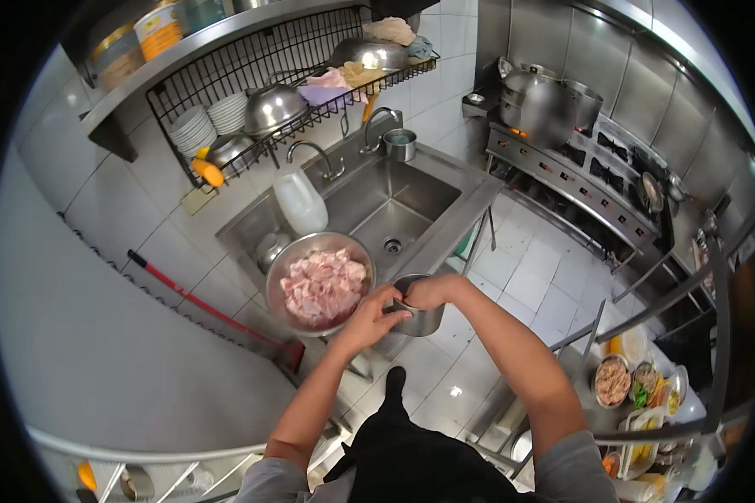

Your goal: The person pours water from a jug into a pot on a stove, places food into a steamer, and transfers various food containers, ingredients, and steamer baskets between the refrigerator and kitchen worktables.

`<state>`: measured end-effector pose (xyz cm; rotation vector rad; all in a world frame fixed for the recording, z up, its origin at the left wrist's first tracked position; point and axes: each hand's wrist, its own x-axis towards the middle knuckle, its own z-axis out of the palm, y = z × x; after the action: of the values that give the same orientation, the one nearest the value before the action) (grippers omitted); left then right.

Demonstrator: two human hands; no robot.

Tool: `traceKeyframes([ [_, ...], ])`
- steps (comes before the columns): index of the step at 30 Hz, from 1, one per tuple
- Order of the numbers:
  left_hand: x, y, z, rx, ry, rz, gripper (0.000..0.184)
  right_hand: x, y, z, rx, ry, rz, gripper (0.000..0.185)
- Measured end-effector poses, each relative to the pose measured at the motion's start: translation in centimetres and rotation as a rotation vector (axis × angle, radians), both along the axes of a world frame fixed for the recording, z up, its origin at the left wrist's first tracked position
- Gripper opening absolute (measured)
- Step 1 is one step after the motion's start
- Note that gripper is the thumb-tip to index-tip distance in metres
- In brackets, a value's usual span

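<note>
A metal bowl (274, 308) full of raw, pale pink meat pieces (323, 287) sits at the sink's near left corner. Just right of it stands a metal pot (421, 322). My right hand (428, 292) reaches over the pot's rim, its fingertips hidden inside. At the pot's left side is my left hand (367, 320), thumb and fingers apart, close to the rim. Whether the right fingers hold anything cannot be seen.
Behind the bowl is a double sink (428, 199) with two faucets and a white container (299, 201). A wire rack (268, 50) hangs above. The stove (570, 189) stands at the back right, and a shelf with food bowls (612, 381) at the lower right.
</note>
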<state>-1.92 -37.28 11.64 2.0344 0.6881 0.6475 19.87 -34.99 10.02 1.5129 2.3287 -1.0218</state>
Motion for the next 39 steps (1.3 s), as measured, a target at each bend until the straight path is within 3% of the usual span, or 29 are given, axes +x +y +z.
traceKeyframes([
  [1, 0.8, 2.7, -0.7, 0.073, -0.056, 0.003, 0.034, 0.8, 2.6, 0.3, -0.016, 0.016, -0.067, 0.045],
  [3, 2.2, 8.6, -1.6, -0.057, -0.06, 0.052, 0.033, 2.8, 8.3, -0.1, -0.114, 0.144, -0.142, 0.043],
  [5, 3.3, 13.9, -0.6, -0.172, -0.006, 0.091, 0.036, 2.3, 10.4, 5.1, -0.235, 0.32, -0.474, 0.041],
  [7, 5.0, 20.6, 0.7, -0.17, 0.117, 0.101, 0.047, 2.7, 14.9, 6.0, -0.356, 0.551, -0.686, 0.04],
  [9, 6.8, 27.1, 1.8, -0.136, 0.262, 0.04, 0.056, 5.4, 20.6, 1.3, -0.486, 0.842, -0.784, 0.042],
  [12, 9.5, 34.5, 5.1, -0.371, 0.554, -0.124, 0.059, 6.6, 25.6, -2.3, -0.716, 1.207, -0.815, 0.044],
  [13, 10.3, 36.5, 5.2, -0.484, 0.665, -0.182, 0.06, 6.6, 27.0, -3.6, -0.829, 1.379, -0.713, 0.046],
  [16, 11.7, 39.4, 4.7, -0.665, 0.62, -0.136, 0.063, 6.4, 28.6, -5.1, -0.807, 1.64, -0.69, 0.047],
  [20, 12.0, 39.9, 7.2, -0.596, 0.677, -0.125, 0.071, 6.1, 29.3, -4.0, -0.773, 1.706, -0.678, 0.049],
  [23, 12.2, 41.2, 4.9, -0.68, 0.683, -0.062, 0.069, 6.5, 29.6, -2.4, -0.807, 1.607, -0.669, 0.049],
  [25, 10.5, 39.4, 6.5, -0.63, 0.593, -0.089, 0.061, 6.8, 29.6, -1.1, -0.875, 1.492, -0.692, 0.044],
  [28, 5.7, 34.0, 7.4, -0.434, 0.219, -0.002, 0.044, 6.1, 28.9, 3.9, -0.389, 0.879, -0.6, 0.04],
  [29, 4.1, 31.4, 7.0, -0.339, 0.067, 0.048, 0.038, 4.7, 27.9, 7.1, -0.2, 0.571, -0.453, 0.038],
  [31, 1.3, 25.4, 5.9, -0.197, -0.236, 0.108, 0.029, 2.1, 25.4, 12.3, 0.149, 0.286, 0.236, 0.04],
  [32, -0.1, 22.0, 5.0, -0.117, -0.381, 0.14, 0.03, 0.1, 21.8, 16.2, 0.087, 0.202, 0.25, 0.042],
  [34, -2.1, 13.9, 5.5, -0.023, -0.307, 0.386, 0.037, -1.8, 16.2, 18.9, 0.107, 0.279, 0.275, 0.038],
  [36, -3.6, 7.0, 6.0, 0.305, -0.213, 0.523, 0.04, -2.2, 12.2, 18.7, 0.297, 0.583, 0.452, 0.033],
  [38, -4.8, 0.9, 4.9, 0.17, -0.259, 0.649, 0.045, -2.9, 8.1, 18.6, 0.337, 0.796, 0.457, 0.031],
  [39, -6.0, -2.1, 5.4, 0.121, -0.232, 0.674, 0.046, -2.9, 6.3, 17.6, 0.234, 0.873, 0.373, 0.03],
])
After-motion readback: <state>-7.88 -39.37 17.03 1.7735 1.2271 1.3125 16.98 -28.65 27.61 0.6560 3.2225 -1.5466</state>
